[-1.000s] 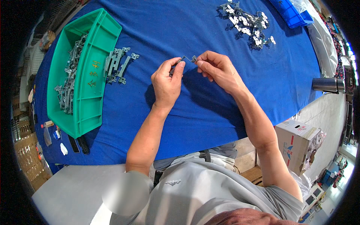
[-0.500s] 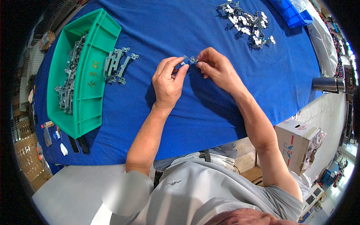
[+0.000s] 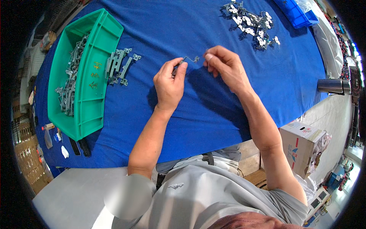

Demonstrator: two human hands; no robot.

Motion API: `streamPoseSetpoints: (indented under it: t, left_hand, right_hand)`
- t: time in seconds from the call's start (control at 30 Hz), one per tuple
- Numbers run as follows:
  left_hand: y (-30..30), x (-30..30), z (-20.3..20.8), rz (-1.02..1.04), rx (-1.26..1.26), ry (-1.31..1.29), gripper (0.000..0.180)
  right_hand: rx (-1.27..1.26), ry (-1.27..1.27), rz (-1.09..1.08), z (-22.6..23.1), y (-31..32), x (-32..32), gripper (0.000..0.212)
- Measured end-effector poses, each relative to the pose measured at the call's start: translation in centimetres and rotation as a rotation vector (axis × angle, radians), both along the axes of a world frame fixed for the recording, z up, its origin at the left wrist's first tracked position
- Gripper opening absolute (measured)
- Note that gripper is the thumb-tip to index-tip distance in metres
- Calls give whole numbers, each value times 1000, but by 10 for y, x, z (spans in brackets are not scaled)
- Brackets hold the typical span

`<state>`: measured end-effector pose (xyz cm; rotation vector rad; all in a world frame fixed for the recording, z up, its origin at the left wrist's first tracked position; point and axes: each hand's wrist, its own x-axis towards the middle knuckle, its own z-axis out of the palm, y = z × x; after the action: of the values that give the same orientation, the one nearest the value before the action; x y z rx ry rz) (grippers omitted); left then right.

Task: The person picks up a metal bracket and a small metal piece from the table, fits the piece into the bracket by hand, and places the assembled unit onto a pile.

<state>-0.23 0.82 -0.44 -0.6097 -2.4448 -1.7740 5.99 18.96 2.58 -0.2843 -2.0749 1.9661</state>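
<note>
My left hand (image 3: 169, 87) pinches a small bent metal bracket (image 3: 196, 59) between thumb and fingertips, above the blue cloth. The bracket's thin free end sticks out toward the right; the rest lies hidden in the fingers. Just right of that end, my right hand (image 3: 231, 71) is closed, thumb against the fingers. It is apart from the bracket, and whatever it may hold is too small to make out. Left of my hands, several similar metal brackets (image 3: 125, 70) lie in a row beside a green plastic bin (image 3: 90, 82).
Inside the green bin are many more metal brackets (image 3: 71, 84). A loose heap of shiny metal parts (image 3: 249, 31) lies at the far right, near a blue plastic tray (image 3: 301, 19). A steel flask (image 3: 333, 86) is at the right edge. Below it stands a cardboard box (image 3: 299, 141).
My right hand has drawn back to the right, away from the bracket. My left hand has turned the bracket slightly, and its free end now shows more fully.
</note>
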Motion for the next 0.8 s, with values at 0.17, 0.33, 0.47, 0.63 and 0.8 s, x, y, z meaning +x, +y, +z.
streamPoseSetpoints:
  t: [0.17,0.33,0.47,0.63,0.8]
  left_hand:
    - [1,1,1,-6,111,-165,19]
    - [-1,0,-3,-25,64,-67,20]
    - [-1,2,-1,-23,33,-50,18]
    - [1,1,11,-57,11,204,18]
    - [0,3,13,-79,-25,216,21]
  right_hand:
    - [15,-241,263,2,-2,4,25]
    - [46,-240,233,3,-4,4,25]
    - [44,-241,232,2,-4,3,25]
    - [174,-154,206,-9,1,2,22]
    - [265,-177,149,-8,-1,2,16]
